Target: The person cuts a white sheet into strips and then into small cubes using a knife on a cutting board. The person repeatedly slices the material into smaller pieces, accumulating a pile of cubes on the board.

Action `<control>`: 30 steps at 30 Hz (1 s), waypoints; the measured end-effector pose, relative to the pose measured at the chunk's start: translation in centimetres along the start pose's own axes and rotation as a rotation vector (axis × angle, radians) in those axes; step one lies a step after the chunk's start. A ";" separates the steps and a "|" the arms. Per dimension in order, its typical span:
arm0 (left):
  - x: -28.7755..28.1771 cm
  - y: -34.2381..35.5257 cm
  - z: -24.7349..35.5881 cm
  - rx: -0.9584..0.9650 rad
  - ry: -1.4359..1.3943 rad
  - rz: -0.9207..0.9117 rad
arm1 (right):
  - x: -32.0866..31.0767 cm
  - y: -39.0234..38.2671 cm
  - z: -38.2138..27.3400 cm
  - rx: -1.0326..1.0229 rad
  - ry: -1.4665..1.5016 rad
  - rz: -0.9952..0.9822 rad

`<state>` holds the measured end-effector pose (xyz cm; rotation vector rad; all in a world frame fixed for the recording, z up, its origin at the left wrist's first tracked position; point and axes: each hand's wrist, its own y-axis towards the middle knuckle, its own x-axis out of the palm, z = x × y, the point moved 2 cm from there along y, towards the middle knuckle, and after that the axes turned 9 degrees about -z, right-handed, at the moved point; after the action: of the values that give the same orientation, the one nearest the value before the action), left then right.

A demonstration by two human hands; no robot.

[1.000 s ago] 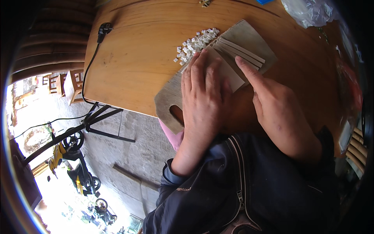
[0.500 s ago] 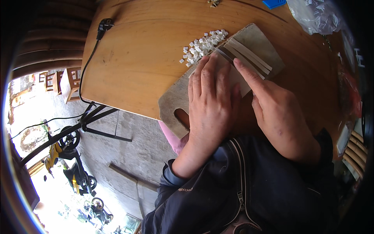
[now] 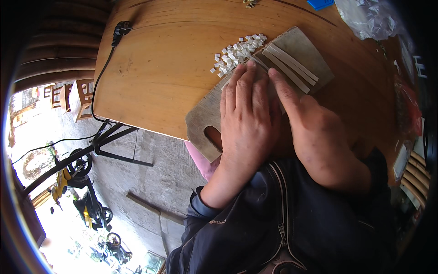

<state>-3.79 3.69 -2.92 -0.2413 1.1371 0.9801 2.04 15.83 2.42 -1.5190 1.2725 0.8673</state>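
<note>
My left hand [image 3: 246,114] lies over a pale slab on the worn wooden board [image 3: 312,59], fingers flat and side by side, covering most of the slab. My right hand [image 3: 315,132] is just right of it, index finger extended to a thin strip [image 3: 261,62] beside the left fingertips; its other fingers curl underneath, and whatever they hold is hidden. Several pale cut strips [image 3: 295,71] lie on the board's right part. A pile of small white cubes [image 3: 232,55] sits along its far edge.
The wooden table [image 3: 150,77] carries a black plug and cable [image 3: 121,32], a blue object [image 3: 319,3], a crumpled plastic bag [image 3: 365,16] and a red package [image 3: 408,109]. Beyond its left edge are chairs [image 3: 80,98], motorbikes [image 3: 91,205] and grey floor [image 3: 150,187].
Board, cubes and left hand appear farther right than a second ago. My right index finger has shifted slightly left since half a second ago, and more of the slab is covered.
</note>
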 end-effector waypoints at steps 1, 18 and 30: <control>-0.1 0.0 0.0 0.014 0.007 -0.003 | 0.0 0.0 -0.1 0.008 -0.023 -0.006; -1.6 -0.5 0.4 0.047 -0.059 -0.109 | -0.4 -4.5 1.1 -0.008 0.061 -0.099; -1.4 -0.5 0.3 0.048 -0.023 -0.101 | -1.3 -7.4 2.3 0.029 0.045 -0.152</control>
<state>-3.33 2.79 -1.73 -0.2459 1.1158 0.8629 9.14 18.57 4.55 -1.5976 1.1797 0.7174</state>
